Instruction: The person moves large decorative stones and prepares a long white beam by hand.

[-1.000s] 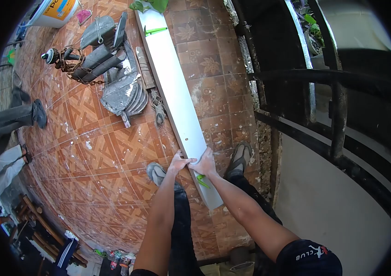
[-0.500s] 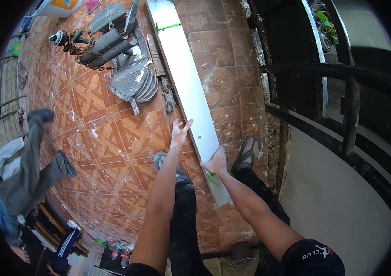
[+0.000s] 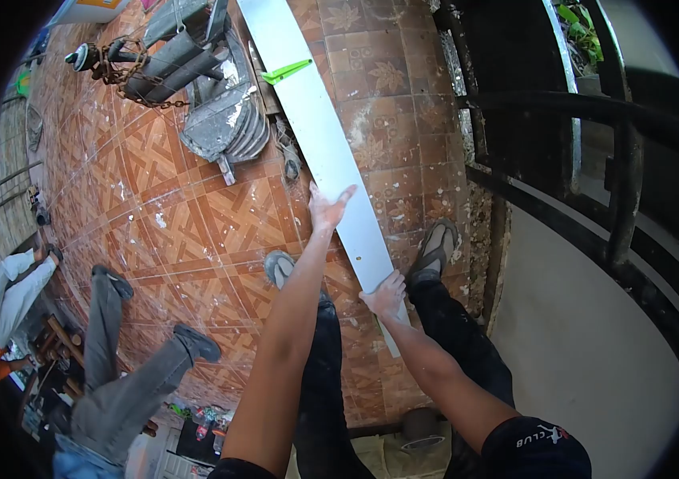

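Note:
A long white board slants up and left from between my feet. My left hand is at its left edge, thumb stretched over the white face and fingers apart along the side. Nearer to me, my right hand is closed over the board close to its near end, the thumb across the face. Between the hands a small round hole shows in the board. Farther up, a bright green clip-like piece lies across it.
Left of the board stands a grey metal vise-like tool with a rusty chain. Black metal railing runs along the right. At the lower left are another person's legs and a second person's sleeve. Tiles cover the floor.
The board has slid toward me along with my right hand. My left hand has moved farther up it, thumb now over the face. The person at the left has stepped nearer.

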Tool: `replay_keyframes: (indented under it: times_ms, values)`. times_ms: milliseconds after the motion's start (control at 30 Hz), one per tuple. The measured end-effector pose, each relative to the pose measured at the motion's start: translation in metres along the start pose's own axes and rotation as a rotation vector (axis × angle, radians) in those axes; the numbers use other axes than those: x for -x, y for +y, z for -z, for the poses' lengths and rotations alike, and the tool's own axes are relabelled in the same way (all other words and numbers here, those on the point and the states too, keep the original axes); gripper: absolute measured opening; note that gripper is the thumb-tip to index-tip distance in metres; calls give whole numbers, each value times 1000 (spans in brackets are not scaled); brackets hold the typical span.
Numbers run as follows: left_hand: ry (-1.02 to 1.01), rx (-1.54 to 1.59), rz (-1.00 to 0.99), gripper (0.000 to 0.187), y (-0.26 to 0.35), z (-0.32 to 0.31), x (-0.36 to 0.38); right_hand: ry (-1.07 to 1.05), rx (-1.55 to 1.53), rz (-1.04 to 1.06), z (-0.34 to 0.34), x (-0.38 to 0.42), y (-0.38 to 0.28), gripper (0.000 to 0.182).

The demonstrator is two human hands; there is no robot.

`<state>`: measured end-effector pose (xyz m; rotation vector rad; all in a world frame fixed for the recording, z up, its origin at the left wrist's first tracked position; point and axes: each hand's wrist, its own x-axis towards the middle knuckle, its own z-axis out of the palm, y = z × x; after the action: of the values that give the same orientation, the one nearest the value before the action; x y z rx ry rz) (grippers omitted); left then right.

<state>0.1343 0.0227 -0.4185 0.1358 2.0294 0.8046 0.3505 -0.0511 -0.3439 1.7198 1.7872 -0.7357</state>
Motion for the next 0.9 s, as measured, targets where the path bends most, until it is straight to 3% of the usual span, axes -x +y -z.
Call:
replay_keyframes:
  times_ms: [67, 100, 167, 300, 467, 533, 900]
  values:
    - [311, -452, -169, 121, 21, -20, 17, -21, 3, -10, -1, 1, 0, 95]
    - [309, -449, -170, 121, 41, -22, 27, -31, 5, -15, 0, -1, -1, 95]
    - [214, -439, 139, 132, 80, -22, 48, -45, 12, -21, 2, -2, -3, 95]
    - [269, -527, 172, 128, 72, -37, 38, -7, 32, -26, 0, -5, 1, 97]
    - [245, -488, 121, 122, 82, -50, 38, 4, -31, -46, 14, -13, 4, 87]
    - [270, -494, 15, 122, 89, -56, 38, -50, -22, -117, 19, -15, 0, 82]
    - [32, -604, -103, 122, 150, -104, 39, 142, -201, -190, 17, -40, 2, 90]
